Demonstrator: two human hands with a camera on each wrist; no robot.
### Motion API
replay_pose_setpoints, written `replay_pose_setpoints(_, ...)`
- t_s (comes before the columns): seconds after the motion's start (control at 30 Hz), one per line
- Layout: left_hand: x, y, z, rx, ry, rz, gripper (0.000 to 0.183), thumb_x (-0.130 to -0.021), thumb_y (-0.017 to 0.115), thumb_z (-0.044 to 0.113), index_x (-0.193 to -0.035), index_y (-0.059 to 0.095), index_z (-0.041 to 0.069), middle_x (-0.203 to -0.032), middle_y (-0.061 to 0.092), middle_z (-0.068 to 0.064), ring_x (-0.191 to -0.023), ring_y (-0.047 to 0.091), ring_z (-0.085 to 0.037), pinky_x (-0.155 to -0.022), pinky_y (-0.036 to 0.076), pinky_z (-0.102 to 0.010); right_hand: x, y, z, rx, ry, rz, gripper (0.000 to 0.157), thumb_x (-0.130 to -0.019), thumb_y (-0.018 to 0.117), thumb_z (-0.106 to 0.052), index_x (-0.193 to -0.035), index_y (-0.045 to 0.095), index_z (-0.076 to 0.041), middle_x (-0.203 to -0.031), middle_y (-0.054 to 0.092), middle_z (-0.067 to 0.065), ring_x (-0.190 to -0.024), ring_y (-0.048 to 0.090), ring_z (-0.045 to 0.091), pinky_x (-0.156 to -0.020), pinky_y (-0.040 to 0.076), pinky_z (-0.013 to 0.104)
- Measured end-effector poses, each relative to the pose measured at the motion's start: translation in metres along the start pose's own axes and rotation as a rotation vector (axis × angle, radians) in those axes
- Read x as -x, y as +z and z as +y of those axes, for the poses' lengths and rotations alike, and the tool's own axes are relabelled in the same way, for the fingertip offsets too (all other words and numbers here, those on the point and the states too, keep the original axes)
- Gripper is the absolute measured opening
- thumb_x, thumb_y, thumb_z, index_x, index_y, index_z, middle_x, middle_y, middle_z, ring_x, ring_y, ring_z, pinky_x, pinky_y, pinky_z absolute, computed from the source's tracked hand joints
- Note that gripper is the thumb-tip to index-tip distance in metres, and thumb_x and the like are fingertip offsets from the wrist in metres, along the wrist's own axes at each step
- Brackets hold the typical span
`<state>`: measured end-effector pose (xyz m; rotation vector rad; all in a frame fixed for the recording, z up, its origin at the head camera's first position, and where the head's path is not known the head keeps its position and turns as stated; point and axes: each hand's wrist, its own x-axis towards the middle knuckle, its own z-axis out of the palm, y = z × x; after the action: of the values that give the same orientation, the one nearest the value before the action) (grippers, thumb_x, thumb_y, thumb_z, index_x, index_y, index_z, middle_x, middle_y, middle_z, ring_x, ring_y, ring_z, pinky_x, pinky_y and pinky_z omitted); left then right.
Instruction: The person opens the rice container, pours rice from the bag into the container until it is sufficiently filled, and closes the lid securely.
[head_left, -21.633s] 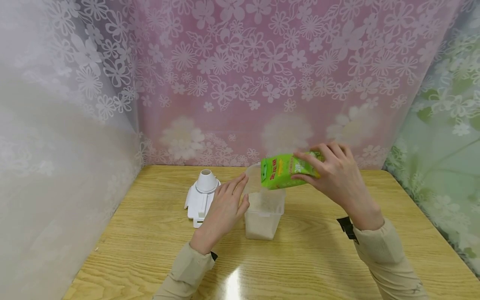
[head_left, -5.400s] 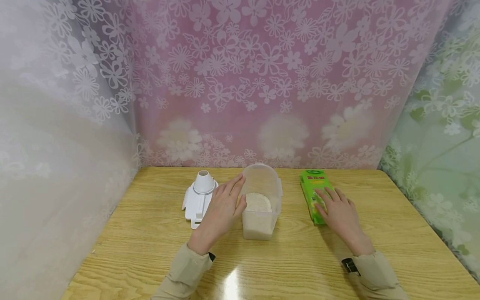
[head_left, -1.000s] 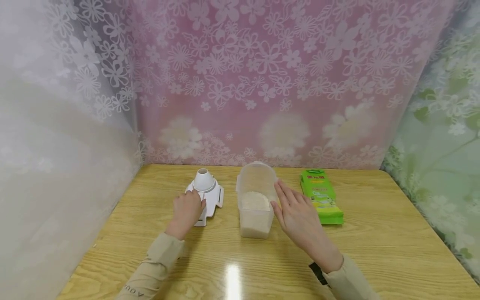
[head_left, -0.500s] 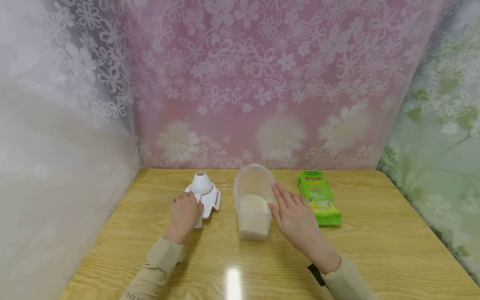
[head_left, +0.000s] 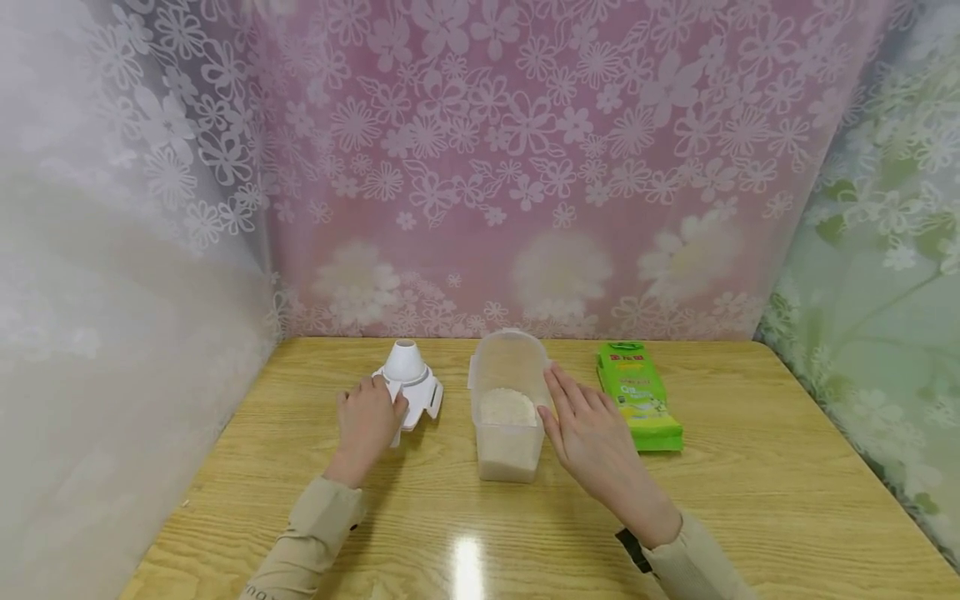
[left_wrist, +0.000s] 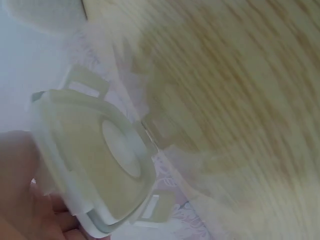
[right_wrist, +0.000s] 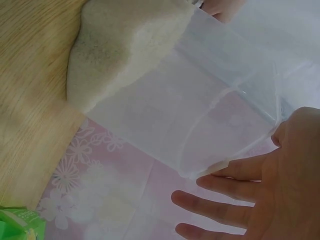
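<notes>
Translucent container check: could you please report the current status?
Left hand gripping white spouted lid; right hand touching translucent container. Container uncovered, partly filled. Green package rightmost, not between them.

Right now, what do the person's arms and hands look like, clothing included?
The left sleeve and right sleeve are beige, the left marked with dark lettering. A black strap shows on the right. The left hand and right hand are gloveless.

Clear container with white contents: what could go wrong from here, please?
The container stands open, so the white contents may spill if the right hand at its side tips it. The white lid, held by one side in the left hand, might slip and drop.
</notes>
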<state>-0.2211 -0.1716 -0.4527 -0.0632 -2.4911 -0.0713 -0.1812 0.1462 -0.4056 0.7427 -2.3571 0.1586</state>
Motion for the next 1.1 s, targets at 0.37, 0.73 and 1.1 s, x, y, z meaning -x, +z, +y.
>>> replay_pose_setpoints(0.37,-0.003,-0.002,-0.005,0.077,-0.01,0.036,0.032,-0.083,0.077,0.023,-0.075,0.057,-0.001,-0.069,0.061,-0.017,-0.063,0.061,-0.035,-0.057,0.046,-0.044,0.0,0.002,-0.001,-0.004,-0.003,0.012,0.071,-0.111,0.015,-0.045,-0.143,0.053,0.006,-0.143,0.057,0.02,-0.11,0.065,0.039,-0.092,0.053,0.054)
replay_pose_setpoints(0.73,-0.004,-0.01,-0.002,0.122,0.039,0.181,0.032,-0.081,0.079,0.025,-0.076,0.06,-0.001,-0.066,0.061,-0.014,-0.055,0.057,-0.031,-0.051,0.041,-0.039,0.001,0.004,0.0,-0.001,-0.015,0.021,0.061,-0.111,0.027,-0.04,-0.143,0.053,0.007,-0.142,0.057,0.021,-0.111,0.065,0.039,-0.092,0.053,0.053)
replay_pose_setpoints(1.1,-0.006,-0.022,0.006,0.186,-0.024,0.099,0.03,-0.085,0.075,0.026,-0.083,0.064,-0.002,-0.075,0.066,-0.016,-0.064,0.062,-0.033,-0.058,0.045,-0.042,0.0,0.004,0.0,-0.013,-0.009,0.018,0.069,-0.111,0.017,-0.042,-0.143,0.052,0.007,-0.143,0.057,0.022,-0.111,0.064,0.039,-0.094,0.052,0.053)
